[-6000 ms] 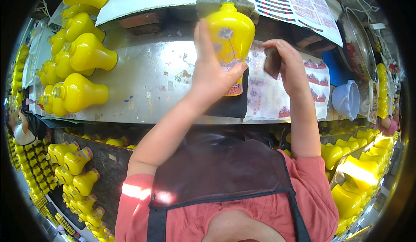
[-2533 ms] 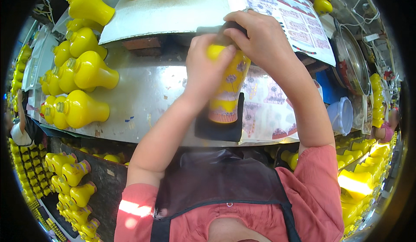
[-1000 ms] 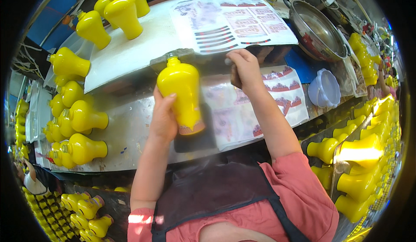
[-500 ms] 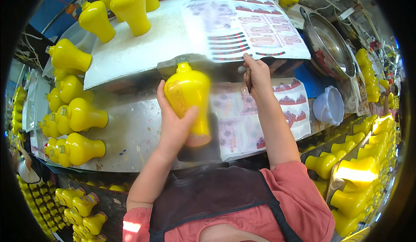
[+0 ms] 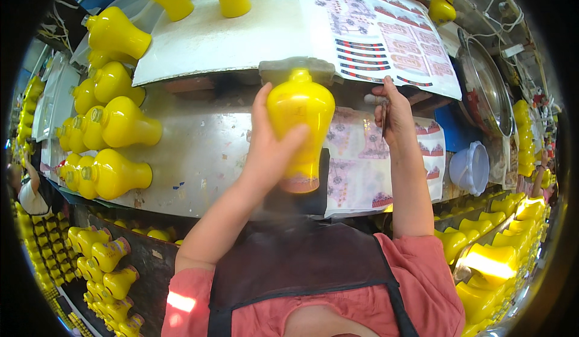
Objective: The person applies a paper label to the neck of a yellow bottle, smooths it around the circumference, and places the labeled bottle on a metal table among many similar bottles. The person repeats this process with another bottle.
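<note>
Far left, small in the view: a co-worker (image 5: 34, 193), light sleeve, doing what I cannot tell. Next in, glossy yellow bottles (image 5: 125, 174) crowd the left end of the metal worktop (image 5: 199, 144), necks pointing outward in this view. Below them, more yellow bottles with printed bands (image 5: 111, 252) on a lower level.

Near the middle, left hand (image 5: 268, 147) wrapped about the handled bottle (image 5: 310, 104): fingers along its left side, thumb laid over the front, slightly blurred. Bottle yellow, shouldered, bare-necked, with a reddish printed band near its base and a faint print higher up. Its neck overlaps the grey block (image 5: 325, 67) at the edge of the raised white board (image 5: 241, 35); whether it rests there, cannot tell. Black pad (image 5: 321, 195) lies beneath and just right of the base.

Step in hand, my reading: bottle being turned and its printed surface checked or smoothed. Next move seems to call for a firm left grip and a light, flat touch, lest a print shift.

Right of the bottle, a floral decal sheet (image 5: 356, 186). Right hand (image 5: 397, 117) above it, narrow, pinching a dark flat scraper (image 5: 384, 123), well apart from the bottle. Farther right, a pale lilac bucket (image 5: 469, 168).
</note>
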`<state>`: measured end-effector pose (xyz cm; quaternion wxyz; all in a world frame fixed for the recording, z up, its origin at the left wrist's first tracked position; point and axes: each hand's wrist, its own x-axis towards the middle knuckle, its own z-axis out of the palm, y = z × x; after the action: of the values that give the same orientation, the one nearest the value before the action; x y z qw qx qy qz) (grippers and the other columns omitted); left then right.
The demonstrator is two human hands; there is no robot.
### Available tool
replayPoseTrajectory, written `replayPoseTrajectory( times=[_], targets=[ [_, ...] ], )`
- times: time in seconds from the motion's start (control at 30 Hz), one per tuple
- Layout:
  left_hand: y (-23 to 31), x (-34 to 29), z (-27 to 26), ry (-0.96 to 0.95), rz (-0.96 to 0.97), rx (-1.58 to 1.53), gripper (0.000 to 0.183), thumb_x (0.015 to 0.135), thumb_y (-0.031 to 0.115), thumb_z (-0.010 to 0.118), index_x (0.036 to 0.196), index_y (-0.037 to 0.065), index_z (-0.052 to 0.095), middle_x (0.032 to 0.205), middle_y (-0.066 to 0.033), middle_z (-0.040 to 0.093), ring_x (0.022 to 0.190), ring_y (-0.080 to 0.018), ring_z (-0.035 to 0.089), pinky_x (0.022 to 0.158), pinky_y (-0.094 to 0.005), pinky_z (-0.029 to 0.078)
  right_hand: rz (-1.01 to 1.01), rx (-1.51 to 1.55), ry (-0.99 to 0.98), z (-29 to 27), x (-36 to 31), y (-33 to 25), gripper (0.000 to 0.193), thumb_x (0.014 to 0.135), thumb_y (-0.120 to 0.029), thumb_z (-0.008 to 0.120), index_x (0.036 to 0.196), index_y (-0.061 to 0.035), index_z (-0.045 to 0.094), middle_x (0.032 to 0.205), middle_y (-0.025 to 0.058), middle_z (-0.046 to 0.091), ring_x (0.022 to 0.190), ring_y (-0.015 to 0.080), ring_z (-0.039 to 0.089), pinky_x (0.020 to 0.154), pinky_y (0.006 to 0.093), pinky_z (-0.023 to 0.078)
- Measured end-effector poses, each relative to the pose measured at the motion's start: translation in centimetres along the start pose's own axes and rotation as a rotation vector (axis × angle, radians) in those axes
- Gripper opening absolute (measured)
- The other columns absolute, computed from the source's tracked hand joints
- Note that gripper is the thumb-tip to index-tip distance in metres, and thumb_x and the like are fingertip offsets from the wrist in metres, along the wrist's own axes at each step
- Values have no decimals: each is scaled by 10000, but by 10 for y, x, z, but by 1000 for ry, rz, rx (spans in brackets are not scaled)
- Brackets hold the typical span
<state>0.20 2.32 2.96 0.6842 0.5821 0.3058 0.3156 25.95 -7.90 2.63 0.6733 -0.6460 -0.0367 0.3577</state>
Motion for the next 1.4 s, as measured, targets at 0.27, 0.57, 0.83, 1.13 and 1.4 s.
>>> replayPoseTrajectory(
  times=[0.27, 0.57, 0.83, 1.13, 1.4],
  targets=[
    [10, -3, 6, 82, 215, 651, 956, 821, 297, 812, 1574, 56, 273, 1533, -260, 339, 1394, -438, 412, 1168, -499, 368, -107, 74, 11, -2, 12, 17, 259, 955, -279, 737, 986, -26, 690, 763, 59, 675, 453, 115, 499, 402, 267, 348],
    [57, 26, 0, -18, 658, 480, 304, 980, 217, 583, 1189, 44, 721, 1191, -170, 653, 1124, -371, 580, 1018, -448, 441, -387, -402, -220, 33, -76, -53, 260, 980, -217, 712, 889, 24, 748, 591, 4, 628, 440, 53, 499, 452, 211, 364],
    [85, 50, -22, -330, -8, 69, 262, 1041, 292, 642, 1036, 42, 720, 955, 14, 690, 927, -84, 595, 901, -261, 450, -340, -323, -519, 77, -94, -87, 229, 993, -213, 711, 984, 10, 762, 585, -19, 596, 445, 41, 474, 444, 189, 330],
    [43, 67, -25, -18, -51, 176, 152, 946, 164, 753, 904, 28, 698, 842, -3, 684, 739, -55, 573, 693, -213, 464, -357, -491, -353, 82, -55, -20, 212, 952, -215, 736, 989, -8, 757, 849, 20, 720, 744, 50, 615, 673, 212, 475],
    [42, 63, -19, 21, -126, -40, 123, 921, 120, 754, 878, 41, 670, 833, -11, 671, 742, -69, 579, 705, -227, 466, -237, -331, -335, 90, -58, -18, 128, 903, -139, 720, 903, -14, 696, 816, 20, 685, 710, 60, 595, 657, 211, 464]
  ],
)
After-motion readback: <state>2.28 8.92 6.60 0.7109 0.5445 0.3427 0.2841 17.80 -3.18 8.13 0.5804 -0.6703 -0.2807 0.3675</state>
